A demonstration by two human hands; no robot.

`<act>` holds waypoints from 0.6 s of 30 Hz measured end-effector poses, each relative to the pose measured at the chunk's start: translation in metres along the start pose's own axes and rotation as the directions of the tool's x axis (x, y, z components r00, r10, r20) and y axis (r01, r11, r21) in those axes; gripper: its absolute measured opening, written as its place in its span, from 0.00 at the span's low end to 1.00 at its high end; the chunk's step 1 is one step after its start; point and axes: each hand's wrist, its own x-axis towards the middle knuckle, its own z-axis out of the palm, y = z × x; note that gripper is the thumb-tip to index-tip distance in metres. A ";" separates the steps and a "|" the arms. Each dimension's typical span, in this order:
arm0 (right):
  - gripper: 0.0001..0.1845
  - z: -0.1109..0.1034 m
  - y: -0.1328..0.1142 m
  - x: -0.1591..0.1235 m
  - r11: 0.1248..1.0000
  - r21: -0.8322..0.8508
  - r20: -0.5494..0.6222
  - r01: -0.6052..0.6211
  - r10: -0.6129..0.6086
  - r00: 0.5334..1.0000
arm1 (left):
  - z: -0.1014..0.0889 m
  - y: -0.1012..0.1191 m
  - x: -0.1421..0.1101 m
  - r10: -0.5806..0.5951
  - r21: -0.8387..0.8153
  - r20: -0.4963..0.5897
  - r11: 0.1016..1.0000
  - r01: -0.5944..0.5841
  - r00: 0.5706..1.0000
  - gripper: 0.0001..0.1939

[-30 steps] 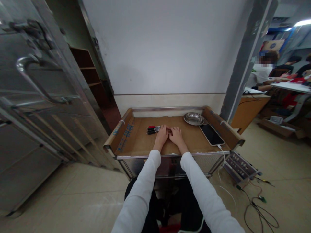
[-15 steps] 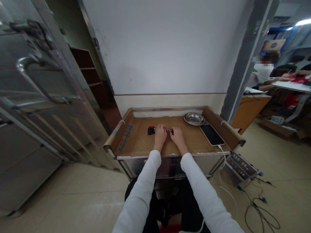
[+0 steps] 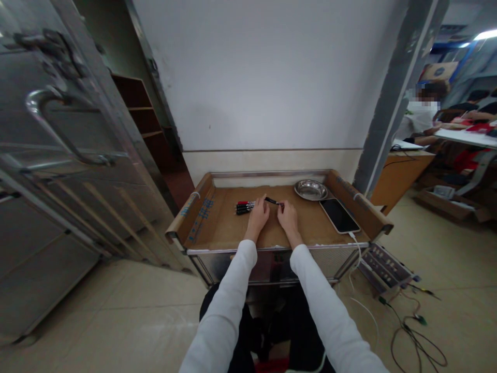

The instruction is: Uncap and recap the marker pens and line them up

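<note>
A black pen [image 3: 273, 201] is held up between my two hands, tilted, its left end higher than its right. My left hand [image 3: 258, 215] pinches the left end with its fingertips. At the right end, the fingers of my right hand [image 3: 288, 217] are closed on the pen. Several pens [image 3: 244, 209], mostly black and one red, lie side by side on the cardboard just left of my left hand, which hides their right ends.
Brown cardboard [image 3: 225, 228] lines the cart top, with raised sides. A round metal dish [image 3: 310, 190] sits at the back right, and a phone [image 3: 339, 215] with a white cable lies before it. A metal door [image 3: 70, 155] is at left; a person [image 3: 421, 116] sits far right.
The pen has risen from lying level near the cardboard to a tilt. My hands have moved slightly apart, the right one to the right, exposing more of the pen.
</note>
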 end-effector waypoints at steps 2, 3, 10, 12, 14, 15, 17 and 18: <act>0.13 0.000 -0.001 -0.001 0.997 -0.068 0.058 0.029 -0.025 0.998 | -0.003 0.003 0.001 0.025 -0.034 -0.004 0.999 -0.025 1.000 0.18; 0.13 0.000 -0.002 -0.001 0.994 -0.098 0.081 0.044 -0.036 0.996 | -0.005 0.005 0.001 0.033 -0.044 -0.010 0.998 -0.033 0.999 0.16; 0.13 0.001 -0.004 -0.002 0.986 -0.154 0.141 0.070 -0.048 0.989 | -0.007 0.009 0.001 0.036 -0.098 -0.120 0.994 -0.048 0.992 0.11; 0.13 0.002 -0.003 -0.001 0.985 -0.159 0.144 0.073 -0.050 0.988 | -0.006 0.008 0.001 0.013 -0.123 -0.158 0.992 -0.032 0.987 0.11; 0.12 0.003 -0.002 -0.001 0.984 -0.163 0.144 0.074 -0.050 0.988 | -0.006 0.007 0.001 -0.019 -0.152 -0.190 0.988 -0.010 0.982 0.11; 0.12 0.003 -0.002 -0.001 0.983 -0.166 0.146 0.075 -0.051 0.988 | -0.006 0.007 0.002 -0.035 -0.167 -0.204 0.986 0.000 0.978 0.11; 0.11 0.003 -0.001 -0.001 0.981 -0.172 0.154 0.084 -0.058 0.986 | -0.006 0.007 0.002 -0.061 -0.193 -0.225 0.981 0.017 0.972 0.11; 0.11 0.003 -0.001 0.000 0.980 -0.175 0.159 0.092 -0.064 0.985 | -0.006 0.007 0.002 -0.073 -0.201 -0.234 0.979 0.025 0.970 0.11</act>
